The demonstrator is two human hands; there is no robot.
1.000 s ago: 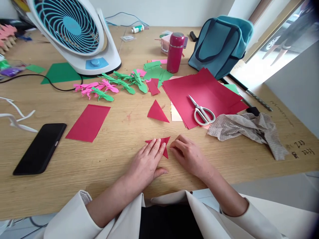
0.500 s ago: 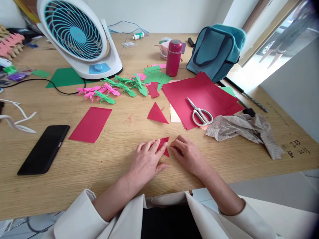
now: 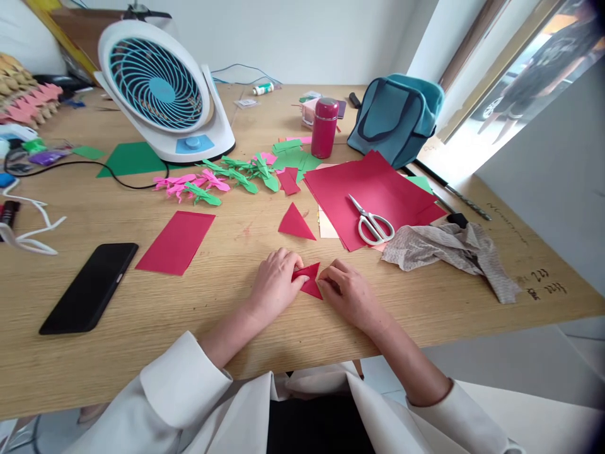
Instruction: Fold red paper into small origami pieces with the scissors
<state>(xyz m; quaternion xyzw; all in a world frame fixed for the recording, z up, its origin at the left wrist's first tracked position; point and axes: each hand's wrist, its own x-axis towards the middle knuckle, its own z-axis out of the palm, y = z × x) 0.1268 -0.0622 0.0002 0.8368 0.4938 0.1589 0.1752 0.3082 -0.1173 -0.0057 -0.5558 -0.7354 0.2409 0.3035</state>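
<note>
"Head view. Hands?"

"Left hand (image 3: 276,280) pinching folded red paper (image 3: 312,285), thumb against fingers. Right hand (image 3: 347,293) has fingertips bunched at its right side; gripping or just touching, can't tell."

"Paper where?"

"In from the table's (image 3: 94,366) near edge, about midway along. Loose red triangle (image 3: 295,224) beyond it, toward the far edge."

"Step?"

"Folding, probably mid-crease."

"Next move calls for?"

"Steady left pinch, edges lined up, crease pressed flat, I'd judge."
</note>
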